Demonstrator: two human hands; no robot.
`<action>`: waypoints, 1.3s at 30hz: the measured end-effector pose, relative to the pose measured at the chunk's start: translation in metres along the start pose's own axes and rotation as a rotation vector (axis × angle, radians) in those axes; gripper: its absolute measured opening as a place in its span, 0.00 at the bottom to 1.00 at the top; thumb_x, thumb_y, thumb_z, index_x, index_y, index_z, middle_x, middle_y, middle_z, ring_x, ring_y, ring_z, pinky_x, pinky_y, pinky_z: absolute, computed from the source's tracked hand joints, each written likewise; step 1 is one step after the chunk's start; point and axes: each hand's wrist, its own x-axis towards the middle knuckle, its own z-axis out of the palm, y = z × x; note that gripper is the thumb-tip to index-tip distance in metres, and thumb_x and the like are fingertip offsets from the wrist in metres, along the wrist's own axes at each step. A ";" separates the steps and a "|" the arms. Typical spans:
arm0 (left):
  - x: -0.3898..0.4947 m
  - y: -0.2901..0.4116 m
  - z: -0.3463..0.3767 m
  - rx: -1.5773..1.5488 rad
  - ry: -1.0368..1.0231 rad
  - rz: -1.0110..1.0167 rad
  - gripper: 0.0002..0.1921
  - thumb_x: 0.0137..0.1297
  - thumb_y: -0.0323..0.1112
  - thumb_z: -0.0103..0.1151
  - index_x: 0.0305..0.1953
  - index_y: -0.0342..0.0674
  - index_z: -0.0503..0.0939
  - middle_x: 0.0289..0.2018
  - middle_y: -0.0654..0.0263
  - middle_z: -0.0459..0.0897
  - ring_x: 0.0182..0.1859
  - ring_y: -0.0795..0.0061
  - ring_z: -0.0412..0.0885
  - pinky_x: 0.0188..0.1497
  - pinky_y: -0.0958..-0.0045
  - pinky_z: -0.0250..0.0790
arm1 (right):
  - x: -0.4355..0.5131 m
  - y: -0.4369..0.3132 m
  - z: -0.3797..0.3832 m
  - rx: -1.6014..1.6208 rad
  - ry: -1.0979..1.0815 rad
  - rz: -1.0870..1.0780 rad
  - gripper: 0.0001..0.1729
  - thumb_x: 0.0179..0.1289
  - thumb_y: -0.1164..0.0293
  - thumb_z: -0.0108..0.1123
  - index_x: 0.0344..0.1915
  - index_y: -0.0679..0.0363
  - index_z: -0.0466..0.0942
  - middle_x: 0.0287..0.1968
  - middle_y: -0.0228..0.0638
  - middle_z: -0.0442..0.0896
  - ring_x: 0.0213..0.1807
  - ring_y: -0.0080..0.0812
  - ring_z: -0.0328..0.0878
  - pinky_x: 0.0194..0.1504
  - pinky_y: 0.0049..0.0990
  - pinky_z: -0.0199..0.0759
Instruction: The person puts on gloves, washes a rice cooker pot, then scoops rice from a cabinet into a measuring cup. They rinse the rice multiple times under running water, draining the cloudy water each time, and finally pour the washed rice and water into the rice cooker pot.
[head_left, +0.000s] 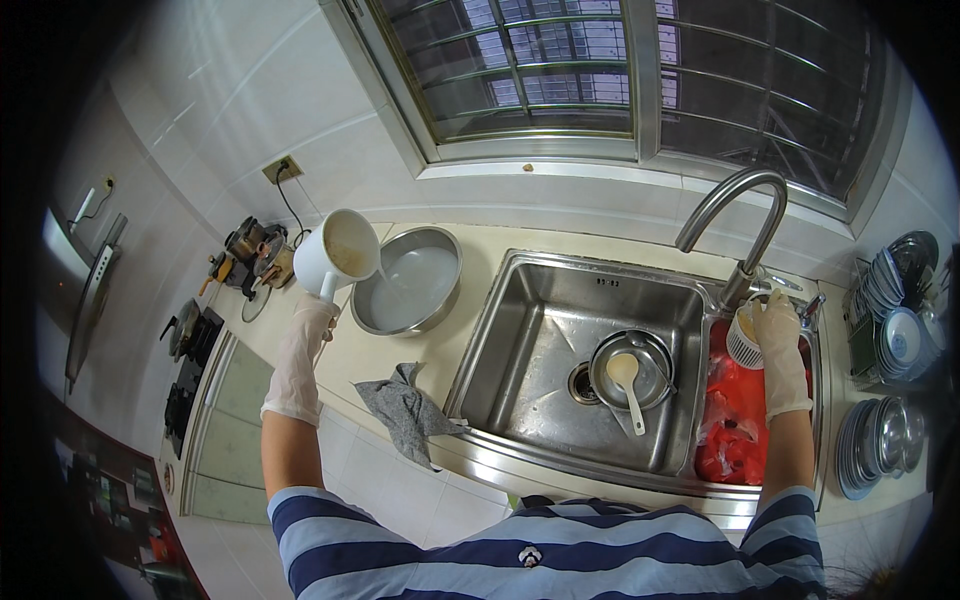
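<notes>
My left hand (309, 324), in a pale glove, grips the handle of a white saucepan (311, 261). The pan tilts to the right, with cloudy liquid inside, and a thin stream runs from its rim into a stainless steel basin (442, 311) on the counter. Cloudy whitish liquid fills much of that basin. On the far right, my gloved right hand (778, 326) holds a small white slotted basket (742, 349) over the narrow side sink. Something yellowish shows at the basket's top, partly hidden by my fingers. Beneath it lies a red plastic bag (731, 409).
A metal bowl (609, 358) with a pale ladle (631, 397) sits in the main sink (517, 390). A grey cloth (401, 409) drapes over the counter's front edge. The curved faucet (772, 202) rises behind the sinks. Stacked plates (859, 450) and a dish rack (862, 345) stand right.
</notes>
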 end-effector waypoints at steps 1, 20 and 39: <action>0.001 0.000 0.000 -0.001 0.004 0.002 0.19 0.52 0.22 0.55 0.47 0.33 0.68 0.18 0.66 0.70 0.13 0.77 0.65 0.12 0.74 0.58 | 0.000 0.000 0.000 0.000 0.016 0.000 0.33 0.64 0.51 0.47 0.55 0.71 0.68 0.43 0.48 0.77 0.42 0.42 0.78 0.42 0.34 0.75; -0.062 -0.015 -0.001 -0.731 -0.196 0.066 0.07 0.54 0.33 0.57 0.31 0.38 0.71 0.16 0.70 0.68 0.12 0.80 0.63 0.12 0.78 0.52 | -0.001 -0.006 -0.034 0.217 -0.042 0.061 0.29 0.60 0.52 0.52 0.47 0.68 0.71 0.45 0.53 0.77 0.49 0.47 0.76 0.50 0.35 0.70; -0.339 -0.044 0.089 -0.983 -1.223 0.259 0.18 0.64 0.38 0.49 0.46 0.27 0.68 0.17 0.69 0.68 0.12 0.82 0.63 0.12 0.80 0.50 | -0.271 -0.004 -0.107 0.625 -0.116 -0.184 0.15 0.62 0.61 0.49 0.42 0.55 0.77 0.29 0.41 0.80 0.33 0.45 0.79 0.33 0.41 0.74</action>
